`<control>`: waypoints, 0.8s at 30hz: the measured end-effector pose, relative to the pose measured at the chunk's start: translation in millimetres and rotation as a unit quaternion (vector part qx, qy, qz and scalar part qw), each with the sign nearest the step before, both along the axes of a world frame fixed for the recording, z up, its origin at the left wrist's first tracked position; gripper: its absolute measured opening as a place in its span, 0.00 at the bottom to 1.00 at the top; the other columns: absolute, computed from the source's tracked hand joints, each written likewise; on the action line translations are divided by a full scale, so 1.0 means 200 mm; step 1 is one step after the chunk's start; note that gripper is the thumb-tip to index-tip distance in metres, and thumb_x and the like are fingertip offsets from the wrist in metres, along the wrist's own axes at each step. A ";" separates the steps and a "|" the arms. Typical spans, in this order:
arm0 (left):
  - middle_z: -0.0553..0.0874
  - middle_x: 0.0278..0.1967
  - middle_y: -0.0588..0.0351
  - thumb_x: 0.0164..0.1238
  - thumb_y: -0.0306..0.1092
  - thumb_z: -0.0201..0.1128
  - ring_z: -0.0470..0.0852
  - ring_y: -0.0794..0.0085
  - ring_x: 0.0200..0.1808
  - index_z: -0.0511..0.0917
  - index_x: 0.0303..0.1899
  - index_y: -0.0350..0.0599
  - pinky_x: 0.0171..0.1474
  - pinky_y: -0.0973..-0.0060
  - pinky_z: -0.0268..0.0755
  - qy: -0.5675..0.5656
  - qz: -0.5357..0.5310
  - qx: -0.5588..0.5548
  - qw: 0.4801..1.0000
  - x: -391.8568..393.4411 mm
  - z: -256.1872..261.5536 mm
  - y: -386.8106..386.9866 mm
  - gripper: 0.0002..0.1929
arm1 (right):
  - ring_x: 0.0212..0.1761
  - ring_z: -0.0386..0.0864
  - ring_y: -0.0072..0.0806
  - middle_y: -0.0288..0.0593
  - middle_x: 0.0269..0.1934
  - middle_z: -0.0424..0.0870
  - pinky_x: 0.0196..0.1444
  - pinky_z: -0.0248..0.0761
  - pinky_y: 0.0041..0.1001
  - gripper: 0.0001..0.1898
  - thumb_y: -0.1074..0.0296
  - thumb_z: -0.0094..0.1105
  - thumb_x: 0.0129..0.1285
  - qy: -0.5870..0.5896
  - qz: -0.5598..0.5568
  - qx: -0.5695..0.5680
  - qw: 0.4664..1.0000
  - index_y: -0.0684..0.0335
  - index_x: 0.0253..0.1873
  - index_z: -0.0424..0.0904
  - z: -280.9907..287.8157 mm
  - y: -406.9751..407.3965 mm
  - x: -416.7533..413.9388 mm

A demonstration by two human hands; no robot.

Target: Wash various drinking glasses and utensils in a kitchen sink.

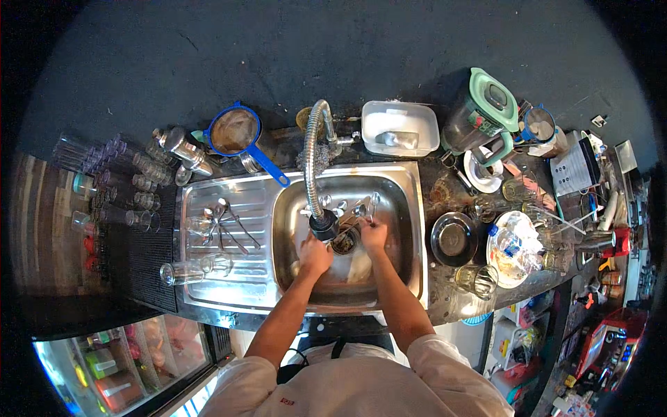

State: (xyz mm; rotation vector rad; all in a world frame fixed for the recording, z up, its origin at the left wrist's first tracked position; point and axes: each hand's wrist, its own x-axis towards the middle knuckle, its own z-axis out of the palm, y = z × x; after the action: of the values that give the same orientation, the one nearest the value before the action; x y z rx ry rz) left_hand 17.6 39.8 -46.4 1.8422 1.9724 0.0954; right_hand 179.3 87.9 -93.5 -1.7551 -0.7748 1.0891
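Observation:
Both hands are over the basin of a stainless steel sink (396,182). My left hand (315,256) is just below the black spray head (324,225) of a coiled metal faucet (311,156), which partly hides its fingers; what it holds, if anything, cannot be told. With bent fingers, my right hand (373,234) grips the handle end of a metal spoon (375,199) to the right of the drain (344,243). Other spoons (359,210) lie between the hands towards the basin's back. More spoons (221,216) and drinking glasses (182,273) rest on the ribbed drainboard at the left.
Behind the sink are a blue-rimmed strainer (235,130) and a clear plastic tub (400,127). To the right stand a green-lidded pitcher (482,114), a dark bowl (454,238), a glass (476,281) and a plate heaped with waste (513,279). Many glasses (140,182) crowd the black mat at the left.

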 end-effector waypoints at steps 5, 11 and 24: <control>0.77 0.37 0.41 0.51 0.37 0.59 0.76 0.50 0.39 0.71 0.51 0.46 0.43 0.59 0.68 -0.054 -0.056 0.113 0.991 0.08 -0.07 0.06 0.22 | 0.25 0.74 0.19 0.39 0.23 0.81 0.31 0.67 0.22 0.10 0.67 0.65 0.47 -0.062 0.027 -0.040 0.997 0.68 0.31 0.80 0.02 0.00 0.01; 0.73 0.44 0.38 0.55 0.41 0.58 0.70 0.45 0.48 0.64 0.56 0.43 0.52 0.56 0.61 -0.067 -0.097 0.113 0.987 0.00 -0.17 0.16 0.27 | 0.24 0.69 0.16 0.35 0.22 0.76 0.28 0.63 0.19 0.05 0.72 0.58 0.56 -0.022 -0.072 0.131 0.989 0.68 0.32 0.78 0.13 0.02 0.01; 0.81 0.35 0.45 0.52 0.45 0.58 0.80 0.53 0.38 0.76 0.37 0.45 0.40 0.62 0.72 -0.116 0.064 0.051 0.990 -0.07 -0.10 0.18 0.16 | 0.27 0.77 0.25 0.46 0.25 0.80 0.32 0.68 0.26 0.09 0.68 0.58 0.52 -0.083 0.066 -0.041 0.994 0.71 0.29 0.77 0.10 -0.14 -0.07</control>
State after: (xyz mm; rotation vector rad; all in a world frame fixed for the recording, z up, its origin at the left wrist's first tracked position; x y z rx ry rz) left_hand 2.6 76.5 -65.9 1.6777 1.9514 0.4371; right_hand 165.7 59.3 -73.5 -1.9044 -0.9706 1.0848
